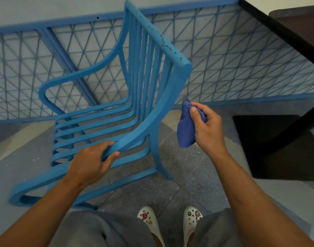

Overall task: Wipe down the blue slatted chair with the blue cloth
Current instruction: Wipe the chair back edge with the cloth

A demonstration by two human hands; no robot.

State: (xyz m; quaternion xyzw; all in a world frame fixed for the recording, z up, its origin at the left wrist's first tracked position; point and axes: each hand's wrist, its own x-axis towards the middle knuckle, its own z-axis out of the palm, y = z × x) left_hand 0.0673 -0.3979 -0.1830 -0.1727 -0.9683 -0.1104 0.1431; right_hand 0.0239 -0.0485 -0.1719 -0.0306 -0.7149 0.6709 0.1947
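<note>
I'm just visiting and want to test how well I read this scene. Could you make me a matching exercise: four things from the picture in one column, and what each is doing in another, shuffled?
Things:
1. left hand
2. right hand
3. blue cloth
4. white shoes

States:
A. bunched up, held off the chair
B. standing on the speckled floor
C. gripping the chair's armrest
D. fingers curled round the cloth

Right pairs: 1-C, 2-D, 3-A, 4-B. The armrest belongs to the blue slatted chair, and the floor lies beneath it.

chair (134,97) left, cloth (186,129) just right
</note>
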